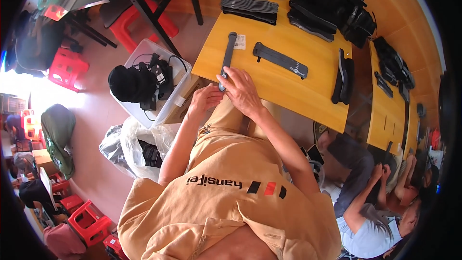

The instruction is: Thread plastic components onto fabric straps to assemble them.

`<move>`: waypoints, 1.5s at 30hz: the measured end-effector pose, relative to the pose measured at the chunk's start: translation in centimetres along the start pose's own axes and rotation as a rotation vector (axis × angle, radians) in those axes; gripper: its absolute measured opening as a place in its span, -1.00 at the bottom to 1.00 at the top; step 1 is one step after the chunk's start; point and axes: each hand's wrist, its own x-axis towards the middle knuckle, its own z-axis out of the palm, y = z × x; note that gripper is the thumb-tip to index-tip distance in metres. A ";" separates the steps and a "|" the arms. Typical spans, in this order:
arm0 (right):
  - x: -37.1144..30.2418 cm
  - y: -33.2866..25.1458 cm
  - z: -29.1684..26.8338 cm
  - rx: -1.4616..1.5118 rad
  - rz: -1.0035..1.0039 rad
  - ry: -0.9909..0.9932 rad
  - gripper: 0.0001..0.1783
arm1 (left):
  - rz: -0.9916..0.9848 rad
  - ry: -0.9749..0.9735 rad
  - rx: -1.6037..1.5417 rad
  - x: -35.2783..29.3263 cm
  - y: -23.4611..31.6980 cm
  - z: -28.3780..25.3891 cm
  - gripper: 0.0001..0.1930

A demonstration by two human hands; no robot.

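Observation:
A narrow grey strap (pixel 228 57) with a rounded far end lies on the yellow table, its near end reaching the table's front edge. My right hand (pixel 244 94) is closed over that near end, thumb and fingers on the strap. From the left, my left hand (pixel 206 99) pinches the tip, fingers pressed together. A small white label (pixel 239 42) sits just right of the strap. Farther right lies a wider dark grey strap (pixel 280 60) with pale marks at one end, touched by neither hand. What my fingertips cover at the tip is hidden.
Stacked grey straps (pixel 249 7) and black padded pieces (pixel 312 19) occupy the back of the yellow table (pixel 211 62). Two dark pieces (pixel 342 76) lie near its right edge. A clear bin (pixel 179 97) with black gear stands left, above a plastic bag (pixel 126 147). Co-workers sit right.

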 end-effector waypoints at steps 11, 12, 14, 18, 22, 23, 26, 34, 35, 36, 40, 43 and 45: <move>-1.3 -1.7 -0.1 0.326 0.246 0.065 -0.43 | -0.136 -0.377 -0.618 -0.4 -0.2 1.7 -0.74; -1.5 -1.9 -0.3 0.382 0.288 0.118 -0.44 | -0.144 -0.397 -0.629 -0.8 0.0 2.5 -0.74; -1.5 -2.2 -1.1 0.316 0.245 0.194 -0.46 | -0.150 -0.413 -0.644 -1.5 0.4 3.2 -0.74; -1.6 -2.7 -4.0 0.413 0.245 0.262 -0.57 | -0.081 -0.460 -0.626 -2.2 0.6 3.7 -0.78; -1.5 -3.4 -7.5 0.517 0.270 0.243 -0.70 | 0.004 -0.494 -0.498 -3.9 2.7 5.3 -0.77; -1.6 -3.4 -7.9 0.524 0.274 0.254 -0.72 | 0.000 -0.496 -0.497 -4.0 2.8 5.7 -0.77; -1.4 -3.4 -8.6 0.480 0.283 0.288 -0.80 | 0.048 -0.456 -0.416 -4.2 2.9 6.7 -0.83; -1.2 -3.2 -9.7 0.359 0.225 0.296 -0.85 | 0.092 -0.361 -0.360 -4.9 3.4 8.1 -0.82; -1.2 -3.2 -9.8 0.364 0.237 0.279 -0.85 | 0.090 -0.360 -0.360 -4.9 3.3 8.2 -0.82; -1.2 -3.1 -9.9 0.368 0.250 0.263 -0.86 | 0.097 -0.353 -0.360 -4.9 3.3 8.3 -0.82; -1.2 -2.7 -10.0 0.375 0.223 0.255 -0.85 | 0.130 -0.333 -0.335 -5.1 3.5 8.6 -0.81; -1.3 -2.6 -9.9 0.399 0.251 0.239 -0.85 | 0.161 -0.310 -0.311 -4.9 3.4 8.9 -0.80; -1.4 -2.4 -9.8 0.342 0.219 0.253 -0.84 | 0.178 -0.300 -0.287 -4.9 3.2 9.0 -0.79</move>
